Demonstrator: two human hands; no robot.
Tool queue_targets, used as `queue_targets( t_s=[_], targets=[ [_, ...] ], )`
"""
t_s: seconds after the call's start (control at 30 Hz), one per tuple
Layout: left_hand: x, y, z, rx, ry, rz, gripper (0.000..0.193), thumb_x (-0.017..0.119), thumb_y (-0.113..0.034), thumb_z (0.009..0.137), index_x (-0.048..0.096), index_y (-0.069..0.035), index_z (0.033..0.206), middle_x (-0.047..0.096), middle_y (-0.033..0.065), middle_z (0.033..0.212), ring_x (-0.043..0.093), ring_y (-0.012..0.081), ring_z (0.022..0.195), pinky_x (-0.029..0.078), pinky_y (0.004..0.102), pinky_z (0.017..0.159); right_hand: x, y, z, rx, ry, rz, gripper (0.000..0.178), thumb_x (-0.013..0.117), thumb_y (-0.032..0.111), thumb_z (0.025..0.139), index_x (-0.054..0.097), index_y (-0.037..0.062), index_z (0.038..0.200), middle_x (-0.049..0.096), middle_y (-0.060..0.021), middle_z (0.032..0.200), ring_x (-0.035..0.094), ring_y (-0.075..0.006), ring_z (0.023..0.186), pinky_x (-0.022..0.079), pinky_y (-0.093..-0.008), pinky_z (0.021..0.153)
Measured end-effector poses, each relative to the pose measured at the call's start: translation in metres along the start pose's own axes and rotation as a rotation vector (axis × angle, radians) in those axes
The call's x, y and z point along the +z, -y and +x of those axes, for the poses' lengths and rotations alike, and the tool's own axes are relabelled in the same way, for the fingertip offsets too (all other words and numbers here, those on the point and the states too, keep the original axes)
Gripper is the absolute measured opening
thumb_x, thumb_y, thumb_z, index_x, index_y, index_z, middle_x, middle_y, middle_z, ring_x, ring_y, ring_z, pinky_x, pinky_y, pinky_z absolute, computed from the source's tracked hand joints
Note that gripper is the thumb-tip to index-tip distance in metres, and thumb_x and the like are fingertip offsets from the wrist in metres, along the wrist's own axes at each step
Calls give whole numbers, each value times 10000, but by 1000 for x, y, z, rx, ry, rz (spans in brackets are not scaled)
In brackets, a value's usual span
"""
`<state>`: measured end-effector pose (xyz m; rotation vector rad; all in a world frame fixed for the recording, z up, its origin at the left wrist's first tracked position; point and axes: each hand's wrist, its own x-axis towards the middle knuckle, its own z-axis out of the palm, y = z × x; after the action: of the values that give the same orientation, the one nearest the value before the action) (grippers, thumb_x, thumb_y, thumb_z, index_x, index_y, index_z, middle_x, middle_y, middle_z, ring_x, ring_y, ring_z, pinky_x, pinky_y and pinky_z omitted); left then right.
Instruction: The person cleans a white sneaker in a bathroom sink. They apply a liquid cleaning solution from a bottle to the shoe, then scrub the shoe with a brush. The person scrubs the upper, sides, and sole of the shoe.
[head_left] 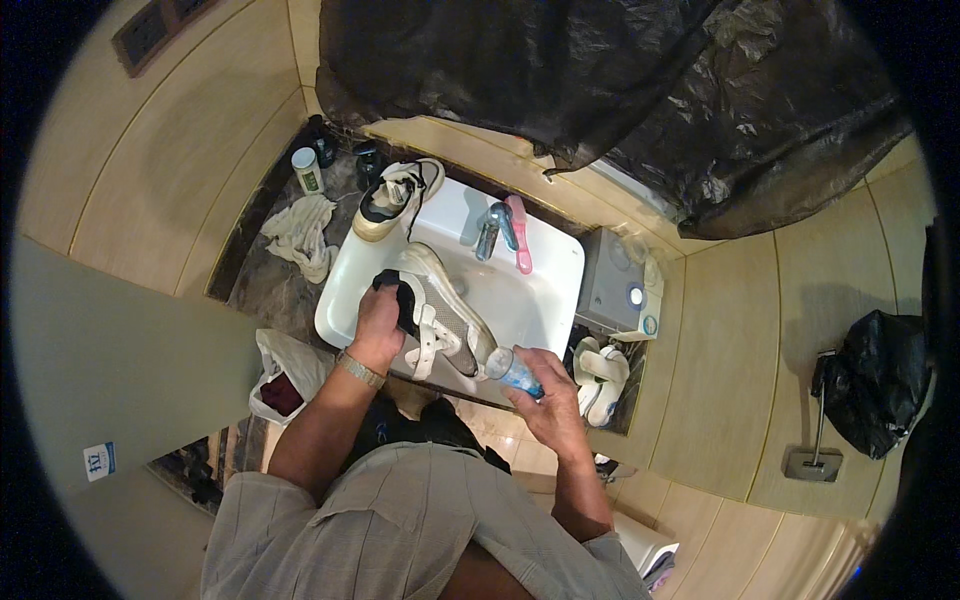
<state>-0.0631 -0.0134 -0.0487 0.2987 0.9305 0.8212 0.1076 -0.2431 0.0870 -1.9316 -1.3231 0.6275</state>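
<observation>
My left hand (379, 318) grips a white and grey sneaker (449, 317) by its dark heel opening, holding it tilted over the white sink (548, 300). The shoe's toe points toward my right hand (551, 402). That hand is closed round a small clear bottle with a blue label (518, 374), its pale end close to the sneaker's toe. Another white sneaker (383, 213) with dark laces rests on the sink's far left corner. A metal faucet (489, 232) stands at the sink's back, and a pink brush (519, 233) lies beside it.
A crumpled white cloth (300, 233) and a white jar (307, 170) sit on the dark counter at left. A grey box (609, 278) and white shoes (601, 380) are at right. A white bag (290, 366) stands near my left forearm. Black plastic sheeting (520, 70) hangs behind the sink.
</observation>
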Motion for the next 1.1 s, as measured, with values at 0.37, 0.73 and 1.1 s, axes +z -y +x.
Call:
queue_targets(
  t_s=[0.37,0.73,1.1],
  targets=[
    [-20,6,11,-76,37,-88,236,491,-163,1032,646,-57,1175,714,103,1094,697,270,995,595,451,891,3,-5,-10,-12,-44,114,622,841,11,768,644,81,1353,634,-136,1282,624,-278,1193,500,-369,1014],
    [-12,-10,-5,-225,56,-25,318,441,-228,1061,648,-61,1235,709,99,1201,697,290,1075,575,535,948,12,-39,-16,109,-100,557,600,791,-22,826,600,52,1390,664,-80,1279,621,-201,1192,503,-368,1011],
    [-44,-13,2,-173,4,20,351,437,-213,1051,633,-46,1290,710,126,1251,693,328,1121,547,503,1027,-11,-171,-12,347,-607,894,594,720,4,917,470,29,1456,681,-83,1250,640,-174,1140,516,-340,988]
  ],
)
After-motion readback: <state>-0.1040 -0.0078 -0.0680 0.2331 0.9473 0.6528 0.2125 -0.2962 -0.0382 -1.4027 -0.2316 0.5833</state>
